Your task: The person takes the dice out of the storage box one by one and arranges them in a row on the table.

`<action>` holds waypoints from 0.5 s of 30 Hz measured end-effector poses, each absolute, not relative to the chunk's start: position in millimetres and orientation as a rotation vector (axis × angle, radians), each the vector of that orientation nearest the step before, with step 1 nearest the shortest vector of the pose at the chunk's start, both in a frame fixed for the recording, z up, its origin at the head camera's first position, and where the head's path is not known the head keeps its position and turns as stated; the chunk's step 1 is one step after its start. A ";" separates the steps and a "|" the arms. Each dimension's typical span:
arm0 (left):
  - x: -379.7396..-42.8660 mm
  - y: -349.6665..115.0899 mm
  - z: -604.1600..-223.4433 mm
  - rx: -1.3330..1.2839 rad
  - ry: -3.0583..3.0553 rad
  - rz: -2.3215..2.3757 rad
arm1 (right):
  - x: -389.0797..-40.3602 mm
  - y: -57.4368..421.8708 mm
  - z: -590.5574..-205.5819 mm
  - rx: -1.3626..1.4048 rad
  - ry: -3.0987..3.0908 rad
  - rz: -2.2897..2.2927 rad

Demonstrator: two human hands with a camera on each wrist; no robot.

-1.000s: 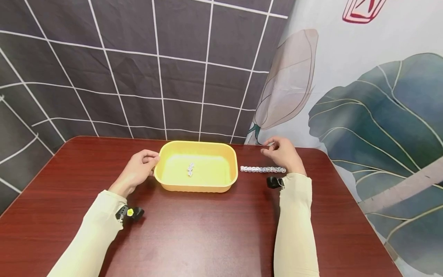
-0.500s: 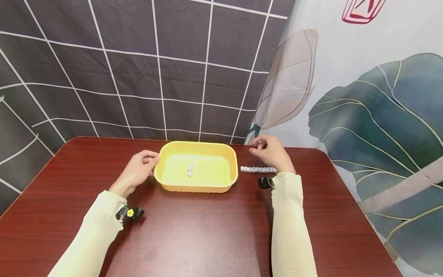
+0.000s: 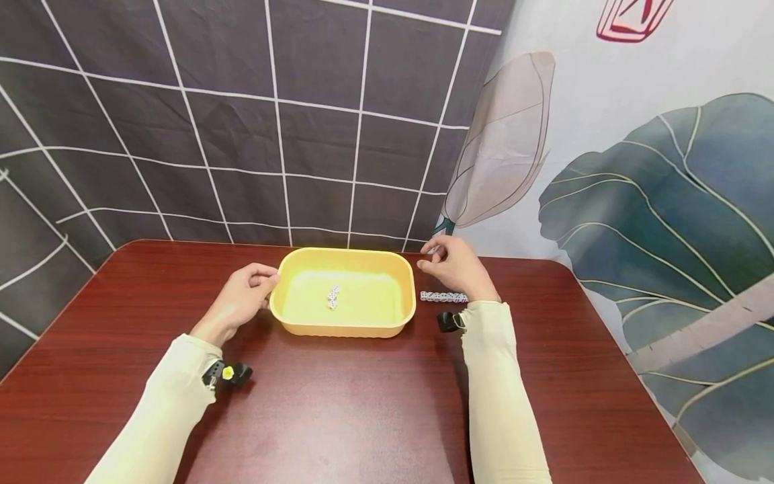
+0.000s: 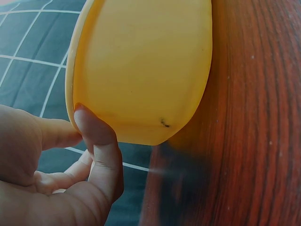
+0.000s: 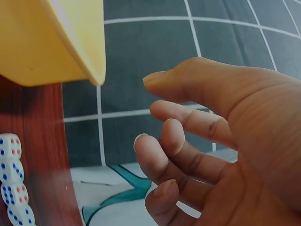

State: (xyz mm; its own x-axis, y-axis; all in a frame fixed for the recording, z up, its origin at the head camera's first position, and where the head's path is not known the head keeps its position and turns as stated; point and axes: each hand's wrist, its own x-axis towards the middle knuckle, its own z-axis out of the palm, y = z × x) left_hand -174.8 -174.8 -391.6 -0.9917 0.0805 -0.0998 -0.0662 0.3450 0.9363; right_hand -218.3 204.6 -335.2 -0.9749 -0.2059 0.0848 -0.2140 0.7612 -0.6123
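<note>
A yellow plastic basin point(image 3: 345, 329) stands near the table's back edge, with a small cluster of white dice point(image 3: 332, 296) on its floor. At its left end my left hand point(image 3: 238, 296) pinches the rim; the left wrist view shows the thumb inside the wall. My right hand point(image 3: 456, 267) hovers beyond the basin's right end, loosely curled with the thumb apart from the fingers and nothing between them. Below it on the table runs a straight row of white dice point(image 3: 443, 296) with blue and red pips, its right part hidden behind the right wrist.
The dark red wooden table point(image 3: 357, 403) extends toward me in front of the basin. Behind it hangs a dark cloth point(image 3: 236, 128) with white grid lines, and a leaf-patterned cloth point(image 3: 665, 202) hangs at the right.
My right hand has moved left over the row of dice, closer to the basin, covering more of the row's right part. The left hand, basin and dice have stayed put.
</note>
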 end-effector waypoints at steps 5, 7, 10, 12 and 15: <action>-174.5 -174.4 -391.1 0.016 2.466 1.734 | -218.3 195.7 -336.4 0.361 -2.947 1.009; -174.4 -174.3 -390.8 0.017 2.465 1.736 | -218.5 192.7 -337.2 0.370 -2.943 1.003; -174.2 -174.2 -390.4 0.018 2.466 1.736 | -218.9 188.7 -338.5 0.391 -2.942 0.984; -174.0 -174.2 -390.4 0.020 2.467 1.735 | -219.1 186.0 -339.4 0.407 -2.939 0.973; -174.0 -174.2 -390.5 0.021 2.466 1.732 | -219.4 182.4 -341.0 0.425 -2.937 0.974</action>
